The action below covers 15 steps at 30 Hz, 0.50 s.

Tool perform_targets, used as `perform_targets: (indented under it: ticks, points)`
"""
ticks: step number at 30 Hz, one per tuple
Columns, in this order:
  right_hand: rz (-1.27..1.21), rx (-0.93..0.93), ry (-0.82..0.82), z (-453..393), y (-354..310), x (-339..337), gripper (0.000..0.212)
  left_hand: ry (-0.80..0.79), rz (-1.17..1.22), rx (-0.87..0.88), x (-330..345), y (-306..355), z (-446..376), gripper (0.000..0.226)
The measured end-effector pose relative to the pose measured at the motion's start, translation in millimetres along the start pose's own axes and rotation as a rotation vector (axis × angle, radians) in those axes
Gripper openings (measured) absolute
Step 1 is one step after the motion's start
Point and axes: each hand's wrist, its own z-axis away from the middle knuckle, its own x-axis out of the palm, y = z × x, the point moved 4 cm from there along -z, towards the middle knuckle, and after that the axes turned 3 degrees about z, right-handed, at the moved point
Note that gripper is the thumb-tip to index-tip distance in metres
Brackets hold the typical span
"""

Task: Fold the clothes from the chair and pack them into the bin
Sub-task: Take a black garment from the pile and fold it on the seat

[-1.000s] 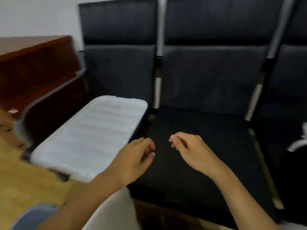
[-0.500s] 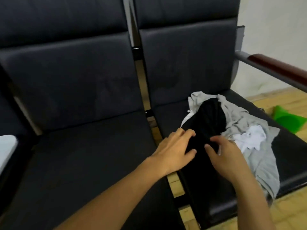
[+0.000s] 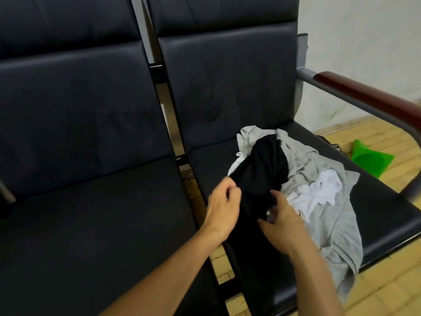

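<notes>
From the head camera, a row of black padded chairs stands against a pale wall. The right chair (image 3: 227, 92) is the landmark. Its seat holds a heap of clothes: a black garment (image 3: 262, 174) lies on top, a grey garment (image 3: 328, 215) spreads under it and hangs over the front edge of the seat, and a white garment (image 3: 319, 192) sits in the middle of the grey one. To the right of this chair runs a grey metal armrest with a dark red wooden top (image 3: 369, 99). Beyond it, on the yellow wood floor (image 3: 387, 293), lies a bright green plastic thing (image 3: 369, 159). Left of the chair is another black seat (image 3: 91, 224).

The left hand (image 3: 222, 207) has its fingers curled, pinching the near left edge of the black garment. The right hand (image 3: 281, 224) touches the same garment, fingers bent and spread; whether it grips the cloth cannot be told.

A small white mark shows on a dark thing by the floor, too small to read.
</notes>
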Motion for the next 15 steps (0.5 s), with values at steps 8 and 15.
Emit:
perform_targets:
  ticks: [8, 15]
  points:
    - [0.139, -0.521, 0.14, 14, -74, 26, 0.049, 0.338, 0.358, 0.078, -157, 56, 54, 0.032]
    - [0.018, -0.792, -0.112, 66, -170, 80, 0.028, 0.549, -0.214, 0.16, -320, 61, 127, 0.018]
